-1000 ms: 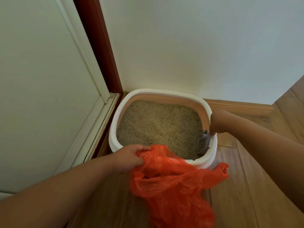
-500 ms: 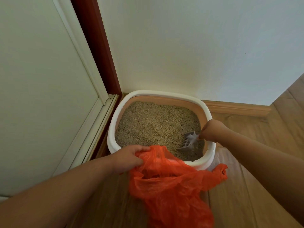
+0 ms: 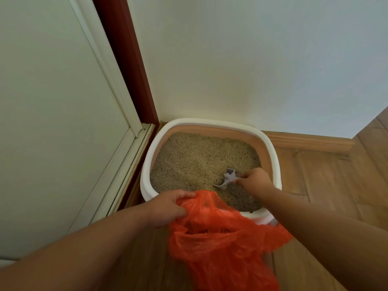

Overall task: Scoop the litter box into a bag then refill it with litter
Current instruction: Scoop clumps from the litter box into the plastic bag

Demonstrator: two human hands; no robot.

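Note:
A white litter box [image 3: 270, 152] with a tan inner wall stands in the corner, filled with beige litter [image 3: 197, 162]. My right hand [image 3: 255, 180] grips the handle of a grey scoop [image 3: 225, 181], whose blade digs into the litter near the box's right side. An orange plastic bag [image 3: 218, 242] hangs over the box's near rim and spreads onto the floor. My left hand [image 3: 168, 206] holds the bag's upper left edge, keeping its mouth open beside the rim.
A white door [image 3: 52, 122] with a dark red frame [image 3: 126, 59] stands left of the box. The white wall [image 3: 252, 59] and a wooden skirting board [image 3: 310, 141] run behind it. Wooden floor [image 3: 336, 185] stretches to the right.
My right hand has carried the scoop from the box's right rim leftwards and down into the litter. My left hand and the bag have stayed in place.

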